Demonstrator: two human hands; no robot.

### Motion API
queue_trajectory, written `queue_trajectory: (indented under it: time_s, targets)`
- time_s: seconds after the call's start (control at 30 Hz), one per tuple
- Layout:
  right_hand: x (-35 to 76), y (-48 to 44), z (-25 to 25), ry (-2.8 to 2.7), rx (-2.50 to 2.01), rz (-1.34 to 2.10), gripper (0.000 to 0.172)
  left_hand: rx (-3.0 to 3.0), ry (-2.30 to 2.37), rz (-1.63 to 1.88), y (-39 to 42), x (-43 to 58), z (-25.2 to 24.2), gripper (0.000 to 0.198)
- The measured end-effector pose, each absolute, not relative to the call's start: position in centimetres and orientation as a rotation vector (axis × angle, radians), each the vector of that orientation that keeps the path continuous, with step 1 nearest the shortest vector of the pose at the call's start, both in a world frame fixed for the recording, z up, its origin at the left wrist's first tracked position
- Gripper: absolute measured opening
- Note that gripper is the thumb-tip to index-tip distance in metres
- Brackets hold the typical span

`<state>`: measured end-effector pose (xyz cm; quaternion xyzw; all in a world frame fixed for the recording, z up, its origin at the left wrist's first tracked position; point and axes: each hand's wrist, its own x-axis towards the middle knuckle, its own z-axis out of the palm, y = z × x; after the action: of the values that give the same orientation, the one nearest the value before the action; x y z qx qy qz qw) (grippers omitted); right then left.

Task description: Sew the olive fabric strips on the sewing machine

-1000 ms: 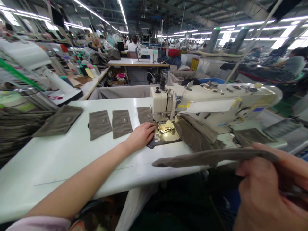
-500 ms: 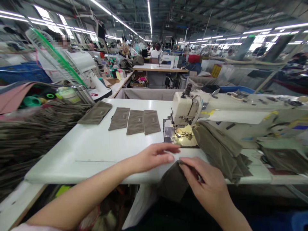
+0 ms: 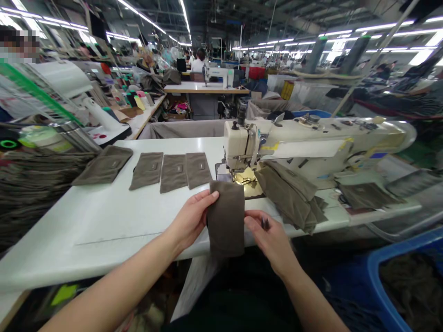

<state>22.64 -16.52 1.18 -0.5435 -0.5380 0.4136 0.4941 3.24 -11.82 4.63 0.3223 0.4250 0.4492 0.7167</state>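
Held up at the front edge of the sewing table is a rectangular olive-brown fabric piece [image 3: 226, 219]. My left hand [image 3: 194, 216] grips its left edge, thumb on the front face and fingers behind. At the right edge, my right hand [image 3: 268, 235] pinches the cloth between thumb and fingertips. Small dark pointed tips [image 3: 265, 223] show between the right fingers; their kind is unclear. Just beyond the cloth stands a sewing machine [image 3: 242, 145], its needle plate [image 3: 254, 188] partly covered by the piece.
Several matching pieces with small labels [image 3: 173, 173] lie in a row on the white tabletop [image 3: 114, 221]. More cloth [image 3: 290, 193] is heaped beside the machine. A tall fabric stack [image 3: 34, 193] stands left, and a blue basket [image 3: 375, 276] at lower right.
The fabric piece has come up from below the table edge and now faces me flat. My left hand, empty before, has taken its left edge. The view has turned right.
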Motion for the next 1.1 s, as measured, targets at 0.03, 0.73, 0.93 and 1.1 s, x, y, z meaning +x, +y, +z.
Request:
queue_trajectory:
  time_s: [0.03,0.73,0.93,1.1]
  targets:
    - [22.5,-16.6,1.2,-1.309,-1.316,1.012,0.032,0.736,0.94,0.989,-12.0,3.2,4.5,0.016]
    - [25.0,-17.4,0.6,-1.271,-1.246,1.305,0.043,1.071,1.098,0.846,-8.7,2.5,3.8,0.035]
    - [26.2,-18.0,-1.1,-1.243,-1.531,1.12,0.034,1.157,1.184,0.904,-7.4,0.5,3.9,0.036]
    - [26.5,-18.2,-1.0,-1.294,-1.578,1.027,0.033,1.214,1.225,0.835,-7.4,0.6,4.1,0.042]
